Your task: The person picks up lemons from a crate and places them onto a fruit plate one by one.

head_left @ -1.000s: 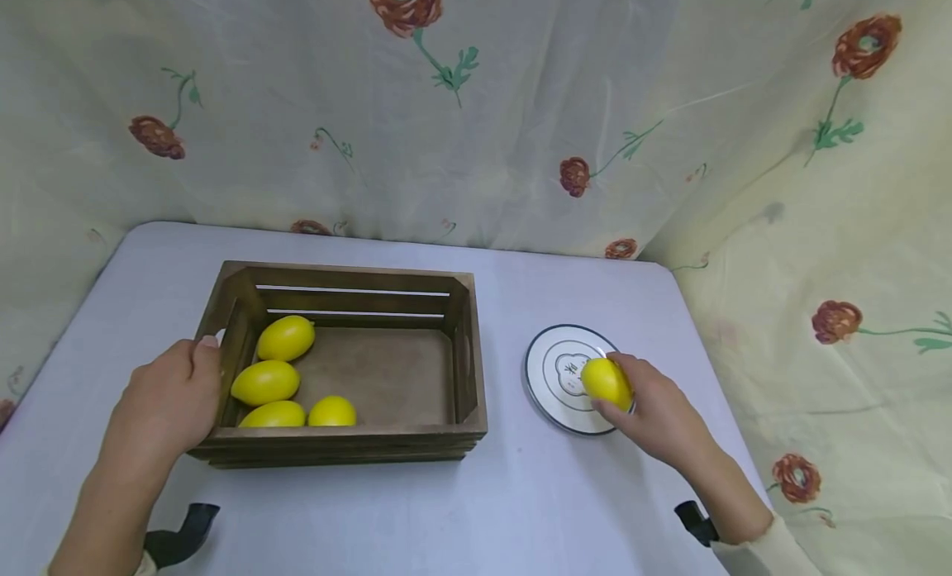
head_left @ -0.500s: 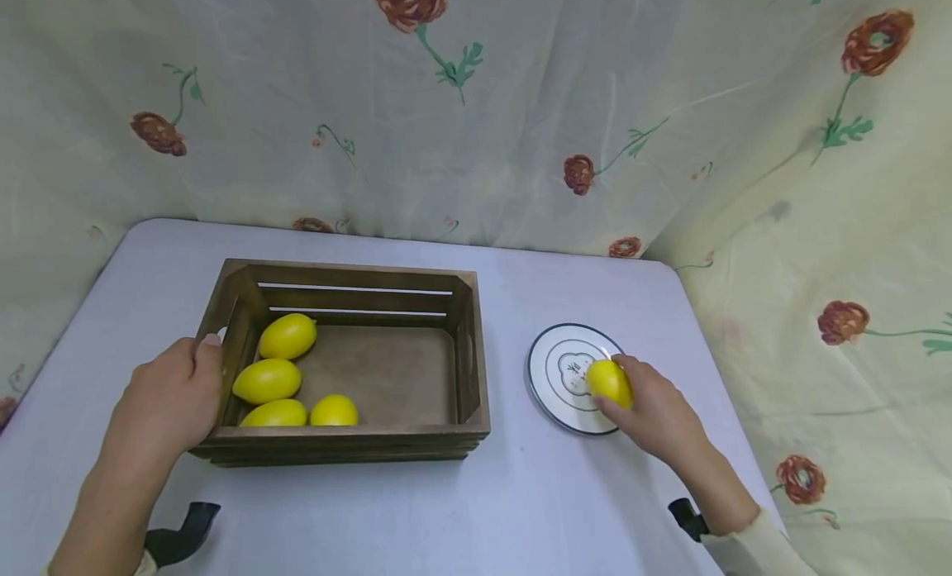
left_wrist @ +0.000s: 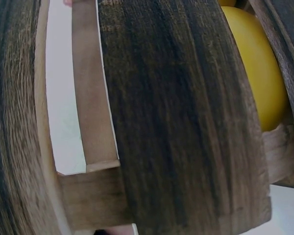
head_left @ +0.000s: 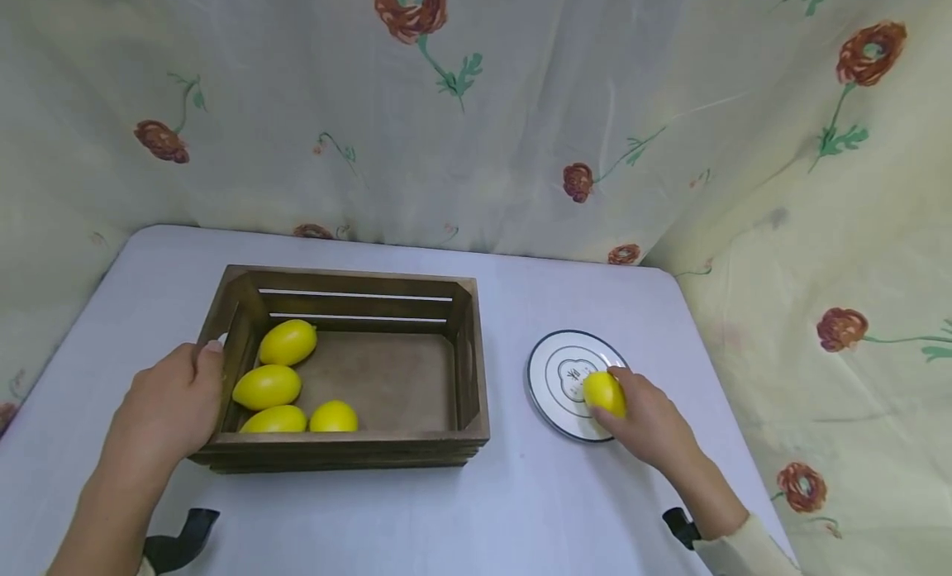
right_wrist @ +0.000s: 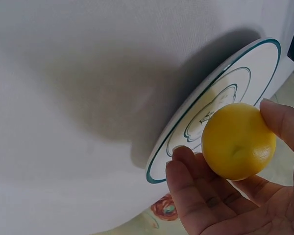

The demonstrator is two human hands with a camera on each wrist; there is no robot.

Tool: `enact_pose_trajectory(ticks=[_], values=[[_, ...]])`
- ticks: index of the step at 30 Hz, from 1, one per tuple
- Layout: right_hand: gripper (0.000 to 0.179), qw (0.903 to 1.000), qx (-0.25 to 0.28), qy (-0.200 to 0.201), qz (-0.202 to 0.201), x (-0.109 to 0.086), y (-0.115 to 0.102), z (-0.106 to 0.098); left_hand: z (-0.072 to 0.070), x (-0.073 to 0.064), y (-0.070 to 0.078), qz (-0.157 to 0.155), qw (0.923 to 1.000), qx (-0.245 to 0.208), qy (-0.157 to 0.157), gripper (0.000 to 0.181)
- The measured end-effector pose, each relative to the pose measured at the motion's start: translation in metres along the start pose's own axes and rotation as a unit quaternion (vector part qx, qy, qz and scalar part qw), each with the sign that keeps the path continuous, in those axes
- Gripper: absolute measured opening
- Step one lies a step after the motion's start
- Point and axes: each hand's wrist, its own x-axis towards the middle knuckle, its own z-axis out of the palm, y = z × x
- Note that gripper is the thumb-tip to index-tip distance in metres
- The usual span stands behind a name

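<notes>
A yellow lemon [head_left: 604, 392] is pinched between the thumb and fingers of my right hand [head_left: 654, 419]. Lemon and hand are over the right side of a white plate [head_left: 546, 407] with a dark rim line. Whether the lemon touches the plate, I cannot tell. At the left, my left hand [head_left: 171, 398] grips the end wall of a brown slatted wooden crate [head_left: 349, 450], thumb at its top edge. Several lemons [head_left: 268, 386] lie in the crate's left half. The left wrist view is filled by crate slats [left_wrist: 186, 117], and a lemon [left_wrist: 257, 68] shows between them.
Crate and plate stand apart on a white-covered table [head_left: 513, 510]. Floral cloth [head_left: 506, 113] hangs behind the table and along its sides. A black curved piece [head_left: 182, 543] sits by the left wrist, and another black piece [head_left: 680, 526] by the right.
The head view has shifted slightly. My right hand, with the lemon, has moved very little to the left over the plate. My left hand and the crate stay as they were.
</notes>
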Motion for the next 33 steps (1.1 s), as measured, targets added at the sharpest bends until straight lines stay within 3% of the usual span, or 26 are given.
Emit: enact_pose_trajectory(ticks=[19, 33], values=[[0.063, 0.9999, -0.002, -0.005, 0.010, 0.003, -0.001, 0.005, -0.004, 0.001, 0.000, -0.002, 0.9999, 0.003, -0.011, 0.074], [0.066, 0.9997, 0.000, -0.015, 0.018, -0.001, 0.000, 0.012, 0.001, 0.002, 0.000, -0.007, 0.9999, 0.002, -0.010, 0.077]])
